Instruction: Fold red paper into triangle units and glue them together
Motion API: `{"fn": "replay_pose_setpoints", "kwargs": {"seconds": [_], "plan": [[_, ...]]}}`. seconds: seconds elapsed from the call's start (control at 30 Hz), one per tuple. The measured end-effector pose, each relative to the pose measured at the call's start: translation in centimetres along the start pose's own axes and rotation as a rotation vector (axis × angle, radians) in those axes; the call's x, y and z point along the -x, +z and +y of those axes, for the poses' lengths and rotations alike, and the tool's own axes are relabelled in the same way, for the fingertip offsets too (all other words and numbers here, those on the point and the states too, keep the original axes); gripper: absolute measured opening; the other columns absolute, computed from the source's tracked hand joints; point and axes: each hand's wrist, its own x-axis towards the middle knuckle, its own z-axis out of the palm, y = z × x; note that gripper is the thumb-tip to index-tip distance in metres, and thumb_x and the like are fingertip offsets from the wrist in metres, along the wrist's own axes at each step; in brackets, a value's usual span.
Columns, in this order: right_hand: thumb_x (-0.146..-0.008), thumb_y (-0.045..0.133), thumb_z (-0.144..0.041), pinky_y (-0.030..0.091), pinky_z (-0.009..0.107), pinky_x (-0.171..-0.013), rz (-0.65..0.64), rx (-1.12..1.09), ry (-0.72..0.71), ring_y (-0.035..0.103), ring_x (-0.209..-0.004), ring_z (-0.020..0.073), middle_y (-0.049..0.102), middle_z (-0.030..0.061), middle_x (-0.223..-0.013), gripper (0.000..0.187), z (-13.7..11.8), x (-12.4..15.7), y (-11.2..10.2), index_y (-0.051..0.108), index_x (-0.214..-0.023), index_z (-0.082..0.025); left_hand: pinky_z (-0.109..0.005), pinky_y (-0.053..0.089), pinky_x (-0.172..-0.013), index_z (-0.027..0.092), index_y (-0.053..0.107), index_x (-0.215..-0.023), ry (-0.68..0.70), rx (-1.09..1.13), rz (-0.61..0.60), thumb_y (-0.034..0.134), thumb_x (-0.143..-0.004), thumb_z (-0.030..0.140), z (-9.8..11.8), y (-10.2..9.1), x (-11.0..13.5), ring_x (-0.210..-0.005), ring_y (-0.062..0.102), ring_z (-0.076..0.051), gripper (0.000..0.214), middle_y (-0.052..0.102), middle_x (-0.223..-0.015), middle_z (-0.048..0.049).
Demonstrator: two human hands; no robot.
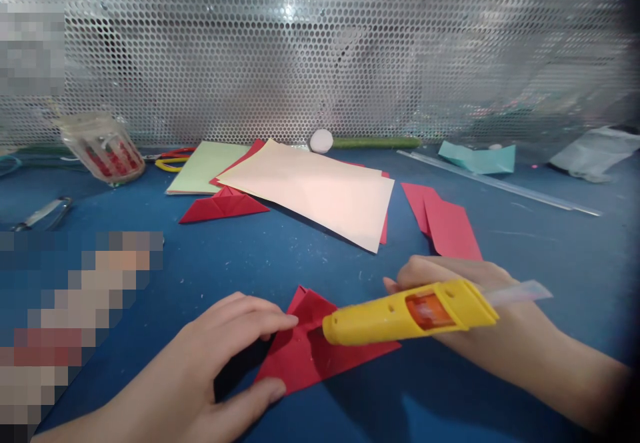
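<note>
- Left hand (235, 336), yours: thumb and fingers were spread apart, gripping nothing, their tips resting on the left side of the folded red paper (313, 366).
- That paper, one piece: it lay on the blue tabletop (210, 256) in front of you, under the nose of the yellow glue gun (370, 323). You could not tell whether the nozzle touched it.
- The gun, one: orange window in its side, clear glue stick (525, 292) protruding from its rear.
- Right hand (465, 267), yours: it grasped the gun, which partly hid your fingers.
- Red paper pieces (450, 226), overlapping: these lay just beyond your right hand.
- Metal tool (45, 215), one: it lay at far left.
- Red folded shape (225, 206), one: it sat before the stacked sheets.
- Cream sheet (320, 189), one: it lay over red paper, beside a pale green sheet (200, 169).
- Clear sticks (510, 186): they lay aslant on the right, near a creased teal paper (480, 157) and a greyish bag (595, 153).
- Glass jar (105, 149), one: red-patterned, tilted, near yellow-and-red-handled scissors (173, 163).
- White round object (321, 141), one: beside a green rod (377, 143).
- Perforated metal screen (250, 49): it stood behind everything.
</note>
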Motion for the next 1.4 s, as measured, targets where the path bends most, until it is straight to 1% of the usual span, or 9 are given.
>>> {"fn": "replay_pose_setpoints", "kwargs": {"seconds": [0.13,0.3,0.4,0.53,0.73,0.9,1.07,1.2,1.4], "plan": [[-0.102,0.052,-0.030,0.030,0.019,-0.041,-0.029,-0.048,-0.012,0.042,-0.040,0.0072,0.043,-0.0087,-0.053,0.038,-0.1,0.2,0.3,0.034,-0.068,-0.024,-0.022,0.052,-0.097,0.050,0.068,-0.119,-0.003,0.016,-0.005,0.073,-0.085,0.024,0.1,0.0,0.0,-0.110,0.069,-0.015,0.043,0.073,-0.117,0.0106],[-0.101,0.049,-0.025,0.029,0.019,-0.043,-0.054,-0.077,-0.005,0.041,-0.043,0.0081,0.044,-0.0079,-0.057,0.032,-0.5,0.4,0.3,0.037,-0.072,-0.024,-0.023,0.053,-0.096,0.051,0.067,-0.119,0.000,0.009,-0.018,0.072,-0.086,0.026,0.3,-0.1,-0.1,-0.107,0.069,-0.015,0.042,0.073,-0.117,0.0107],[-0.101,0.046,-0.023,0.030,0.019,-0.045,-0.066,-0.062,-0.027,0.042,-0.045,0.0087,0.046,-0.0072,-0.060,0.027,-0.4,0.4,0.3,0.038,-0.075,-0.024,-0.022,0.052,-0.097,0.052,0.067,-0.120,-0.003,0.007,-0.023,0.073,-0.086,0.025,0.3,-0.2,-0.1,-0.108,0.068,-0.014,0.044,0.073,-0.118,0.0116],[-0.100,0.047,-0.024,0.031,0.019,-0.045,-0.065,-0.075,-0.026,0.045,-0.047,0.0084,0.049,-0.0075,-0.063,0.022,-0.2,0.6,0.4,0.041,-0.079,-0.024,-0.018,0.049,-0.099,0.054,0.065,-0.122,0.003,-0.010,-0.015,0.072,-0.086,0.025,0.2,-0.1,0.0,-0.109,0.068,-0.012,0.046,0.072,-0.119,0.0139],[-0.096,0.045,-0.017,0.031,0.019,-0.047,-0.072,-0.057,-0.016,0.046,-0.048,0.0091,0.050,-0.0071,-0.064,0.017,-0.4,0.6,0.4,0.043,-0.080,-0.024,-0.014,0.044,-0.101,0.055,0.062,-0.124,0.019,-0.036,-0.020,0.071,-0.088,0.027,0.0,-0.1,0.0,-0.111,0.066,-0.008,0.047,0.071,-0.121,0.0170],[-0.089,0.049,-0.015,0.031,0.018,-0.042,-0.182,-0.026,-0.022,0.046,-0.044,0.0085,0.048,-0.0080,-0.059,0.022,0.2,0.0,-0.9,0.035,-0.074,-0.025,-0.012,0.044,-0.100,0.056,0.061,-0.124,0.022,-0.034,-0.033,0.070,-0.088,0.027,-0.2,-0.1,-0.1,-0.111,0.066,-0.007,0.047,0.070,-0.121,0.0179],[-0.087,0.049,-0.013,0.032,0.016,-0.039,-0.231,-0.012,-0.043,0.046,-0.041,0.0077,0.047,-0.0088,-0.055,0.026,0.7,-0.2,-1.8,0.032,-0.070,-0.025,-0.014,0.047,-0.098,0.054,0.062,-0.123,0.033,-0.006,-0.029,0.071,-0.088,0.026,-0.2,-0.1,-0.1,-0.112,0.067,-0.010,0.046,0.071,-0.120,0.0161],[-0.088,0.046,-0.017,0.033,0.015,-0.035,-0.201,-0.006,-0.078,0.045,-0.037,0.0076,0.047,-0.0085,-0.052,0.026,0.7,-0.5,-1.8,0.035,-0.067,-0.025,-0.018,0.050,-0.097,0.052,0.065,-0.123,0.038,-0.004,-0.020,0.072,-0.087,0.025,-0.1,-0.1,-0.1,-0.110,0.068,-0.012,0.045,0.072,-0.119,0.0134],[-0.088,0.042,-0.016,0.035,0.014,-0.033,-0.169,0.009,-0.089,0.047,-0.035,0.0070,0.048,-0.0090,-0.052,0.024,0.7,-0.6,-1.9,0.035,-0.067,-0.025,-0.021,0.052,-0.097,0.053,0.065,-0.122,0.014,0.009,-0.025,0.072,-0.088,0.027,-0.1,-0.1,0.0,-0.111,0.068,-0.014,0.044,0.072,-0.119,0.0124]]}}
